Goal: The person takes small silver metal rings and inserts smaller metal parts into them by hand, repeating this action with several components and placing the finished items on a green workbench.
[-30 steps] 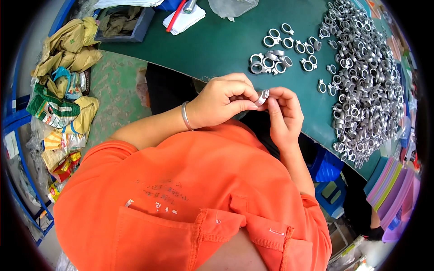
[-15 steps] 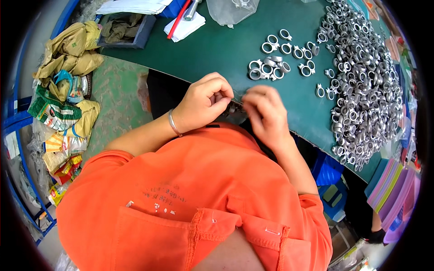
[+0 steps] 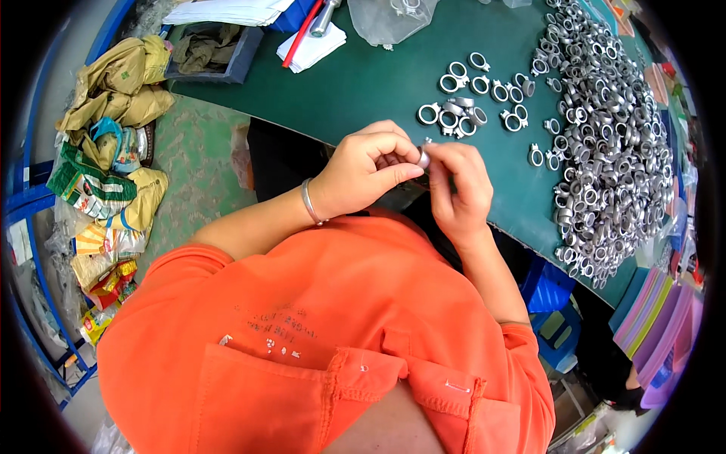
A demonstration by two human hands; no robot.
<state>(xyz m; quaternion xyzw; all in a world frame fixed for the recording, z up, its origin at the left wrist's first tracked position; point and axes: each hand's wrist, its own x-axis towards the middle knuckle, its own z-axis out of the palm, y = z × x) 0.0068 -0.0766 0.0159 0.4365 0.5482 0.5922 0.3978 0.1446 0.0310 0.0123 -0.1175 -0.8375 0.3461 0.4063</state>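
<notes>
Close to the table's near edge, my left hand (image 3: 376,165) is closed, its thumb and fingers pinching a small silvery metal ring (image 3: 424,158). The fingertips of my right hand (image 3: 463,180) are bent together against the ring's other side. Most of this ring is hidden by the fingers. Just beyond my hands, a small group of metal rings with little lugs (image 3: 448,121) sits on the green table (image 3: 363,98). More loose rings (image 3: 479,85) lie a bit farther off and to the right.
A large heap of similar rings (image 3: 605,151) covers the table's right side. Farther back are a clear plastic bag (image 3: 386,23), a red stick (image 3: 301,34), a metal tool (image 3: 324,19) and a grey bin with cloth (image 3: 240,57). Sacks (image 3: 113,98) stand at left; coloured folders (image 3: 654,318) at right.
A ring has left the near group and now shows between my fingers. My left hand has shifted right; both hands now meet at the ring.
</notes>
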